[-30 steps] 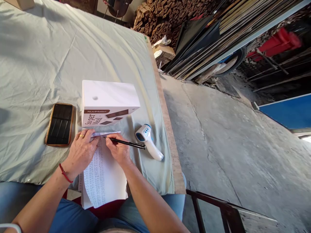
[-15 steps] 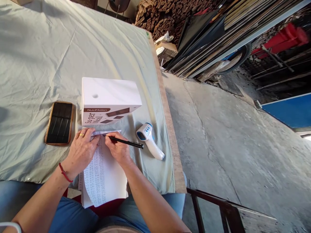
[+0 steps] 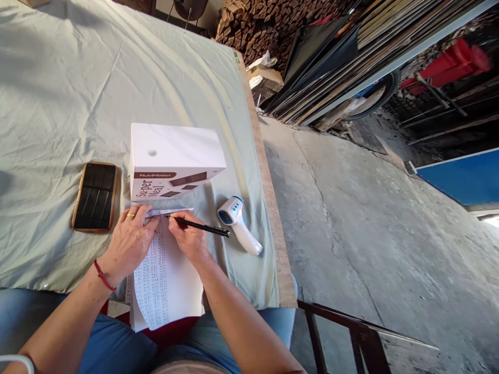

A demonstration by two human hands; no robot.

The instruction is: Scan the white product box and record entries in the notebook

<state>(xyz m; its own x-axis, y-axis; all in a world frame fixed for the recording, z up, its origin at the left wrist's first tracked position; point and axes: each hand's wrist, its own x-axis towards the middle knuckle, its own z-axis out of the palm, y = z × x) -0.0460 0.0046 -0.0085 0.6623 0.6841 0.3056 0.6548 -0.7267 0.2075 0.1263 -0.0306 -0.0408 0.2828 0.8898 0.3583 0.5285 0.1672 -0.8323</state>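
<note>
My right hand is closed around a black pen, its tip against the upper part of the paper sheets. Rows of small handwriting cover the left side of the top sheet, while its right side is blank. My left hand lies on the upper left of the sheets, fingers resting flat and pressing them down, with a ring on one finger. Just beyond both hands stands a white box with brown print. To the right of my right hand lies a white and blue infrared thermometer.
A phone in a tan-edged case lies left of my left hand. Wrinkled pale cloth covers the table, whose bare wooden edge runs along the right. Beyond are concrete floor, a firewood stack and a dark chair frame.
The whole view has shifted very slightly. Both hands stay in place, and the pen is held at nearly the same spot on the paper.
</note>
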